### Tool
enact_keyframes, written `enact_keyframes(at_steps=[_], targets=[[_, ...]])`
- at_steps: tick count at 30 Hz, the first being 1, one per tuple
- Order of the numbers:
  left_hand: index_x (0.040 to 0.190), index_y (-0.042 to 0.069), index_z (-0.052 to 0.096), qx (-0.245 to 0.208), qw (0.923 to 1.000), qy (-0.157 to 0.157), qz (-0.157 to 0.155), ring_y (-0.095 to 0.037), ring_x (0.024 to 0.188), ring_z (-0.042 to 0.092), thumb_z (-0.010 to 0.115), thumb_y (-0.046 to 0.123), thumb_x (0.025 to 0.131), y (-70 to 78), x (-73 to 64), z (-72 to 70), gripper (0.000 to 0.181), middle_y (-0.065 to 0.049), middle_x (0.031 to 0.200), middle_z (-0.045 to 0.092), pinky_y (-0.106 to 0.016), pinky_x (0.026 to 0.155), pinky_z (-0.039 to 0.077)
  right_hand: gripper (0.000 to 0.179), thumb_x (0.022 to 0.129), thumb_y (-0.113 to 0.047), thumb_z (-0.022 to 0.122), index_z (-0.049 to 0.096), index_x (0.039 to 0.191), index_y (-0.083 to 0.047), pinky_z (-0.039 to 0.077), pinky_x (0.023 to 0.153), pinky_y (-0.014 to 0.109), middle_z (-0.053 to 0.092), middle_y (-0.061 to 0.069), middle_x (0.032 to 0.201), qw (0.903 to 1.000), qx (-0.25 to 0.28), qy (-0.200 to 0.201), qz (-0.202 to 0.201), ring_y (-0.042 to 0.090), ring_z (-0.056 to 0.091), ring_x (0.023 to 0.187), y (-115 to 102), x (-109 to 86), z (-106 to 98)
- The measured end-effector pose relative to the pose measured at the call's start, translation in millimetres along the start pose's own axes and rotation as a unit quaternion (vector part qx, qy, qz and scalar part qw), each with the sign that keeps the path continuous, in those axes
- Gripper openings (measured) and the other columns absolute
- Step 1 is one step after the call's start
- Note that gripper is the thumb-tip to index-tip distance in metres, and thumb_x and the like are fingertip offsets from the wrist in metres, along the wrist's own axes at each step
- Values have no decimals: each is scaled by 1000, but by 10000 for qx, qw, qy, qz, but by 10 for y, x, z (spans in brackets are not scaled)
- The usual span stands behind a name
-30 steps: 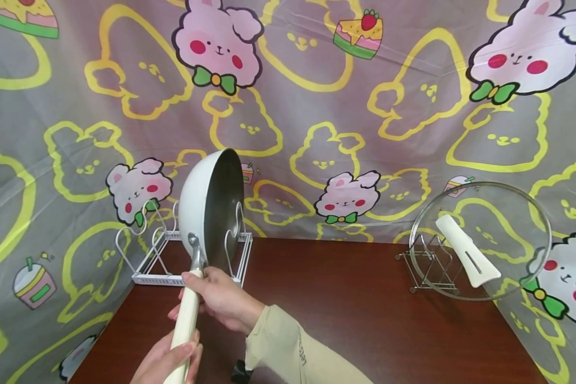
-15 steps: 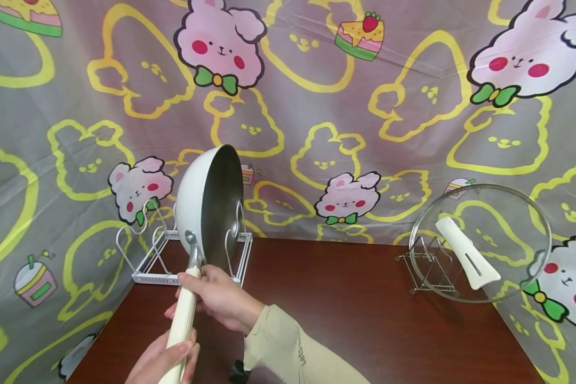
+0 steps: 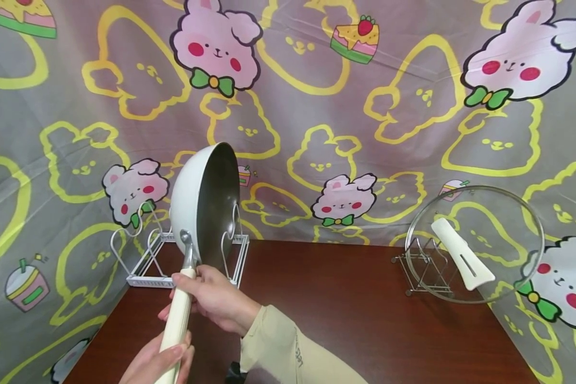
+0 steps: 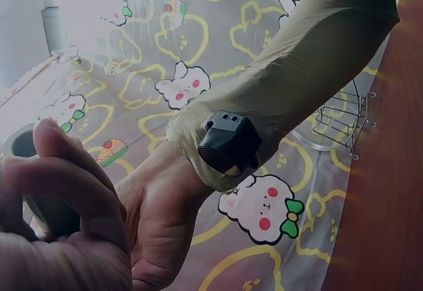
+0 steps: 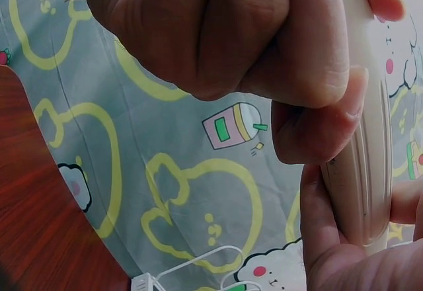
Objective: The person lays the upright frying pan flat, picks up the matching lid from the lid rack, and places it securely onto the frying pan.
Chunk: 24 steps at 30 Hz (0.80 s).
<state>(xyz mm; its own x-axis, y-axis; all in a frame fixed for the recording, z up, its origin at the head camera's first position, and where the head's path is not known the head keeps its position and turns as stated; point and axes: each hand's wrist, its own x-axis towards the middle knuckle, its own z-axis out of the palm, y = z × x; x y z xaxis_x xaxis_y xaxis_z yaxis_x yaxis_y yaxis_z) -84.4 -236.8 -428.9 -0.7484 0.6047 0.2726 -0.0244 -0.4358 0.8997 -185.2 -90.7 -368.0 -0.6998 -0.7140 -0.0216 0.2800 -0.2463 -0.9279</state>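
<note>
A deep frying pan (image 3: 184, 208), white outside and dark inside, stands on edge between the wires of a white rack (image 3: 146, 280) in the head view. Its dark inside faces right. The cream handle (image 3: 178, 312) slopes down toward me. My left hand (image 3: 159, 358) grips it low down, fingers curled round. Higher up, near the metal joint, my right hand (image 3: 223, 298) holds the same handle with the thumb on top. The pan's lowest edge is hidden behind the right hand, so whether it touches the rack I cannot tell.
A glass lid with a white handle (image 3: 462, 255) stands upright in a small metal wire rack (image 3: 429, 287) at the table's right. The brown table (image 3: 326, 304) meets a patterned cloth (image 3: 288, 106) behind. A black wrist camera (image 4: 229, 142) sits on the right sleeve.
The pan has risen slightly relative to the white rack and shifted a little left, both hands keeping their grip. The whole head view has also shifted slightly. The lid stays put.
</note>
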Motion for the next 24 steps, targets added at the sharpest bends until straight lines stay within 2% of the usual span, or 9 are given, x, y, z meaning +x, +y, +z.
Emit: enact_keyframes(at_steps=[8,12,16,19,24], targets=[[116,25,57,-183,9994,159,-251,-38,63,20,12,-2,105,52,-20,6,53,-21,81,38,-47,47,9,18,108,-23,56,54,110,-6,60,95,40,67,6,84,10000,-34,-67,-19,60,60,113,-51,-14,22],[114,24,56,-224,9981,332,-464,-36,63,22,15,1,105,88,-41,11,48,-15,80,46,-46,49,9,19,108,-25,56,54,111,-7,60,94,37,69,7,82,10000,-65,-40,6,58,61,113,-60,-17,43],[112,24,54,-176,9958,538,-723,-32,62,26,16,3,106,119,-41,25,43,-4,81,56,-45,50,10,19,108,-25,55,54,109,-7,61,92,37,69,8,81,10000,-71,28,3,59,61,112,-63,-19,48],[112,25,53,-180,9951,562,-791,-28,61,28,17,3,105,132,-42,27,43,3,85,60,-44,50,11,20,108,-26,56,55,109,-6,60,92,37,71,11,82,10000,-63,33,9,59,61,112,-68,-20,50],[112,27,55,-311,9960,397,-737,-27,62,29,17,2,105,133,-48,-3,46,3,86,60,-44,50,10,20,107,-26,56,54,110,-6,60,93,37,71,11,82,10000,-30,12,-14,60,60,113,-82,-19,66]])
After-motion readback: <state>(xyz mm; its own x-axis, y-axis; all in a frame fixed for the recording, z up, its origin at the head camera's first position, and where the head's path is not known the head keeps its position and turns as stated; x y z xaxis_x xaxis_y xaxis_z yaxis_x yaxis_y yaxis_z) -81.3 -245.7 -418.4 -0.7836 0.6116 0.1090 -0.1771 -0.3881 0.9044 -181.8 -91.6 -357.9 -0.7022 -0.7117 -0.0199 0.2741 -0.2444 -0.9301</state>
